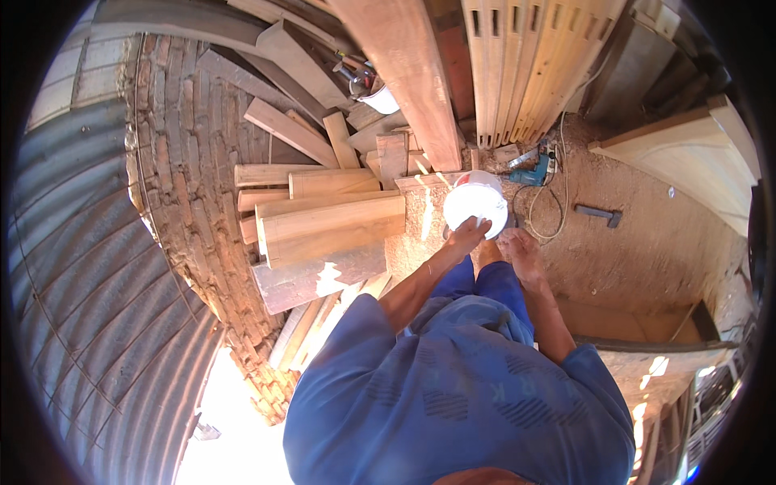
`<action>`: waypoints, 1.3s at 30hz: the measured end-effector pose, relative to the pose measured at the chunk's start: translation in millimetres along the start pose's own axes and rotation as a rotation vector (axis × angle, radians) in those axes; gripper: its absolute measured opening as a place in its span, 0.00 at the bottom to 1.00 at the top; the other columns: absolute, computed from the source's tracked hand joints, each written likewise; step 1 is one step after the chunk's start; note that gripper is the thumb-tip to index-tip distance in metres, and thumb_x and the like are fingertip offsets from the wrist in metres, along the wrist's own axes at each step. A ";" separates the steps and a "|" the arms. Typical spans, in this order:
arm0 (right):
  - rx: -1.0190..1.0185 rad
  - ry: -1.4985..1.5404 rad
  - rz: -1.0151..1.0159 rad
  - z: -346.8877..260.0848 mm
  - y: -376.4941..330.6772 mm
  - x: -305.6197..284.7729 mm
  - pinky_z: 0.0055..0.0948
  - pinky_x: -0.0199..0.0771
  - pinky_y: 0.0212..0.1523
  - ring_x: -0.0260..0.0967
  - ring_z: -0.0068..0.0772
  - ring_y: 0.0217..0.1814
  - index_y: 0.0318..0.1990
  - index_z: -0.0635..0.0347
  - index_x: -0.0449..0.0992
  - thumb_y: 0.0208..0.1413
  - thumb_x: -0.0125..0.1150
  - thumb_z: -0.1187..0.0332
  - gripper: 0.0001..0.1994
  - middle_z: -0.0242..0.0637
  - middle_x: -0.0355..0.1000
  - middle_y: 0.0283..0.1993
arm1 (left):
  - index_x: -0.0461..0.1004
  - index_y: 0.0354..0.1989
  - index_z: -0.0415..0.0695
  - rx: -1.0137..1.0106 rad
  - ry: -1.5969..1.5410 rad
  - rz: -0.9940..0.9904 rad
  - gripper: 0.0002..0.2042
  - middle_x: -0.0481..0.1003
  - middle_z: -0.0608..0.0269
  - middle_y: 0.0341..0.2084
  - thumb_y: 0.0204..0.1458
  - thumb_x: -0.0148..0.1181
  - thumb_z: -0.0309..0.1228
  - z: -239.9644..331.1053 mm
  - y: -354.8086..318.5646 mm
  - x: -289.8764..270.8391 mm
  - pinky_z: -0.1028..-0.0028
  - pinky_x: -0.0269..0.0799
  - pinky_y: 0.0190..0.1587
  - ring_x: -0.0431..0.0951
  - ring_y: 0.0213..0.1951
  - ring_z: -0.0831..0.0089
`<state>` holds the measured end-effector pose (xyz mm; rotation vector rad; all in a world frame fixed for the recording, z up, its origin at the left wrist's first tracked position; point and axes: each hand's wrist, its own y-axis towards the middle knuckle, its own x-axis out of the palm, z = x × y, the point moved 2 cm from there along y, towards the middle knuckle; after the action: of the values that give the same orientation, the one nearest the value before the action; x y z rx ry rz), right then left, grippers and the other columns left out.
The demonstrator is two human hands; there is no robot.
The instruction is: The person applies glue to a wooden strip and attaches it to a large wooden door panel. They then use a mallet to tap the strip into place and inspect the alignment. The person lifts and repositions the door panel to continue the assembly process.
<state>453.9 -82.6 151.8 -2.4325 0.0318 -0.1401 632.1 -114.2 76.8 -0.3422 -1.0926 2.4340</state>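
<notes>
A white round bucket (477,202) with a bright top and a reddish patch on its far side stands in front of my legs. My left hand (469,234) is closed on its near rim, with the fingers over the white top. Just right of the bucket, my right hand (524,252) hangs low with its fingers curled. Whatever those fingers may hold is too small or hidden to make out. Glare washes out the bucket's top.
Stacked boards (331,226) lie at left beside a brick wall (186,153). Slotted timbers (525,65) and a wide plank (404,81) lean ahead. A teal corded power tool (531,173) and a hammer (598,214) lie on the dusty floor. A wooden panel (687,153) stands right.
</notes>
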 end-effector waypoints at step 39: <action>-0.049 -0.912 -0.204 82.2 43.5 0.1 0.31 0.73 0.41 0.74 0.40 0.42 0.41 0.62 0.74 0.57 0.49 0.72 0.09 0.44 0.74 0.40 | 0.61 0.62 0.37 -0.447 0.308 0.430 0.39 0.67 0.34 0.54 0.46 0.60 0.52 -301.3 69.2 -146.0 0.55 0.57 0.63 0.64 0.60 0.43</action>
<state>463.6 -62.7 61.5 -2.3235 -0.6196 0.8820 857.7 -33.1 -166.9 -1.1586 -1.5331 2.3380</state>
